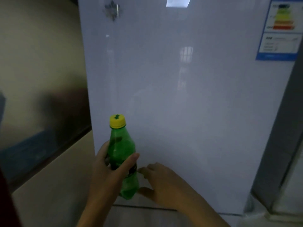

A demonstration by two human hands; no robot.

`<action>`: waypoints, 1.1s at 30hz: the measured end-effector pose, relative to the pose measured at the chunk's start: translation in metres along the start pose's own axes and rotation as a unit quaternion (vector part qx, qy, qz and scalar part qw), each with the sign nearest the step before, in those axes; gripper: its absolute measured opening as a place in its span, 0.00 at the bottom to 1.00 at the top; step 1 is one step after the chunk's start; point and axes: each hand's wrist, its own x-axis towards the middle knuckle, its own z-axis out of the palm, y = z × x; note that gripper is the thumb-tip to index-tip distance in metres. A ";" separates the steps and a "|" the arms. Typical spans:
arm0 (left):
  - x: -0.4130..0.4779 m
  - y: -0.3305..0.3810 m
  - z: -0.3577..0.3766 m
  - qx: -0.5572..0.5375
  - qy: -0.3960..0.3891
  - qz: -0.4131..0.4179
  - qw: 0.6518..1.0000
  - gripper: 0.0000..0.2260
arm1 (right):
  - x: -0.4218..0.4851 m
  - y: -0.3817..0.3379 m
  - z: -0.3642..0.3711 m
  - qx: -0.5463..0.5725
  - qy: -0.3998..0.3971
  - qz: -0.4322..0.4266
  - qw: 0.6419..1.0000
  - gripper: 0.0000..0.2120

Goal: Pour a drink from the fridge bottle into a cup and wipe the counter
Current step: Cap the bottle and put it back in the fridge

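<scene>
Looking down through the head camera, we see our left hand (106,174) wrapped round the middle of a green bottle (121,145), thumb laid across the front over its dark label and the other fingers curled behind. The bottle stands nearly upright in that grip, its yellow cap (117,121) still screwed on, raised in front of the fridge door (180,104).

Our right hand (164,182) sits just right of the bottle's lower half, partly spread, with forefinger and thumb reaching toward the plastic. Motion blur keeps us from telling whether they grip it or only lie beside it.

The white door is shut and fills most of the view, so nothing of the fridge's inside shows. Faint reflections of a window lie on its gloss. A small snowflake-shaped ornament (112,9) hangs near its upper left corner, and an energy label (280,30) with coloured bars sits at the upper right. Left of the door runs a dim beige wall (41,63), with a dark band below it and a pale surface (54,194) lower still.
</scene>
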 end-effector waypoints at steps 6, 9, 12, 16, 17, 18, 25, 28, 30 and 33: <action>0.013 0.002 -0.030 0.001 0.043 -0.045 0.998 0.21 | 0.051 -0.023 -0.013 -0.132 0.171 -0.173 0.961 0.10; 0.019 0.005 -0.045 0.040 0.048 -0.021 0.998 0.26 | 0.079 -0.034 -0.007 -0.207 0.189 -0.228 0.932 0.18; 0.021 0.010 -0.059 0.072 0.048 -0.003 0.996 0.28 | 0.102 -0.044 -0.008 -0.253 0.158 -0.230 0.926 0.22; 0.022 0.020 -0.076 0.062 0.047 -0.009 0.997 0.21 | 0.130 -0.066 -0.012 -0.377 0.094 -0.182 0.903 0.26; 0.022 0.022 -0.080 0.057 0.050 -0.014 0.997 0.20 | 0.135 -0.072 -0.012 -0.401 0.095 -0.192 0.891 0.25; 0.022 0.022 -0.083 0.053 0.048 -0.018 0.997 0.20 | 0.138 -0.076 -0.010 -0.428 0.081 -0.178 0.882 0.22; 0.018 0.030 -0.104 0.077 0.048 -0.007 0.996 0.17 | 0.178 -0.092 -0.008 -0.502 -0.007 0.044 0.864 0.22; 0.016 0.033 -0.112 0.076 0.043 -0.022 0.996 0.18 | 0.187 -0.113 -0.015 -0.597 -0.083 -0.018 0.798 0.22; 0.015 0.037 -0.117 0.070 0.045 -0.038 0.996 0.18 | 0.187 -0.120 -0.012 -0.582 -0.030 -0.023 0.812 0.24; 0.014 0.042 -0.122 0.039 0.050 -0.073 0.995 0.18 | 0.189 -0.123 -0.003 -0.568 -0.003 -0.015 0.823 0.25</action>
